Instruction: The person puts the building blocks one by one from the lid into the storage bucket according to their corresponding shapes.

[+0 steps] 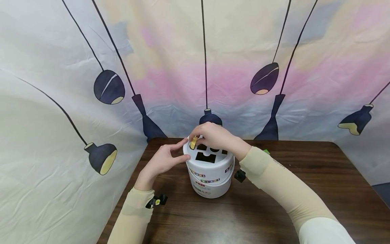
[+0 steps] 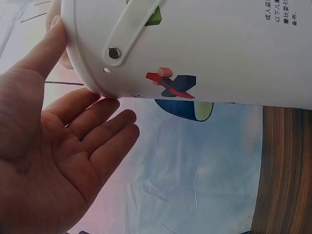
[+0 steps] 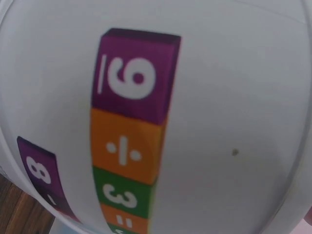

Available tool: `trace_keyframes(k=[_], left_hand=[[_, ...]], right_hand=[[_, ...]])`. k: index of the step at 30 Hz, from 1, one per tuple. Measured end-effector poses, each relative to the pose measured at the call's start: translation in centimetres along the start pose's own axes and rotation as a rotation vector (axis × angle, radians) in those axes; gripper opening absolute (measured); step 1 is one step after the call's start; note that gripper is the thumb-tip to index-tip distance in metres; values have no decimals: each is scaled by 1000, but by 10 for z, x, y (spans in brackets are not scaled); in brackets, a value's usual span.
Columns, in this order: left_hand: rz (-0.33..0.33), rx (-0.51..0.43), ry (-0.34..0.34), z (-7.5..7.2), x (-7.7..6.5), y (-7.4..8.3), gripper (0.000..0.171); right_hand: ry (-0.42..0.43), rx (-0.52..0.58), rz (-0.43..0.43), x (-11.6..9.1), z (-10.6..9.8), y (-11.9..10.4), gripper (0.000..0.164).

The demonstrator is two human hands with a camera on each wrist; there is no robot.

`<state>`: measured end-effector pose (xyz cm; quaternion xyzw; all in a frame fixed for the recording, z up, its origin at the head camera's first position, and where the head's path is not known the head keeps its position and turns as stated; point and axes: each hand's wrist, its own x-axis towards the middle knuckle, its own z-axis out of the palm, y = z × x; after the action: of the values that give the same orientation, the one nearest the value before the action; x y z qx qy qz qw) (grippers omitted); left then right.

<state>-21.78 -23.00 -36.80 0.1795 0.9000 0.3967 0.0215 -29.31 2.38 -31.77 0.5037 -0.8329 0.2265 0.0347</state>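
A white bucket (image 1: 210,192) stands upright on the table, its lid (image 1: 192,159) cut with black-looking openings. At the lid's left side, my right hand (image 1: 217,136) pinches a small yellow block (image 1: 193,143) over an opening. My left hand (image 1: 163,158) touches the left rim, thumb in front and index finger farther back. In the left wrist view, that hand's (image 2: 63,146) other fingers stretch loosely beside the bucket (image 2: 229,53), near its white handle (image 2: 134,29). The right wrist view shows only the bucket's side (image 3: 234,97) with printed number blocks; the right fingers are hidden there.
Beneath everything is a dark wooden table (image 1: 195,223). A small green piece (image 1: 266,151) shows just beyond the right forearm. Behind the table hangs a cloth (image 1: 176,51) printed with lamps. Black wrist cameras (image 1: 240,176) jut out under the wrists, close to the bucket on the right.
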Motion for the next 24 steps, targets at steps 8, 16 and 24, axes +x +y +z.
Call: trace_keyframes(k=[8, 16, 24], left_hand=[[-2, 18, 9, 1, 1, -2, 74], [-4, 17, 9, 2, 2, -4, 75], [-5, 17, 12, 1, 1, -4, 74]], right_hand=[[-10, 5, 11, 1, 3, 3, 23], [-5, 6, 21, -2, 1, 2, 26], [-9, 1, 50, -4, 1, 3, 27]])
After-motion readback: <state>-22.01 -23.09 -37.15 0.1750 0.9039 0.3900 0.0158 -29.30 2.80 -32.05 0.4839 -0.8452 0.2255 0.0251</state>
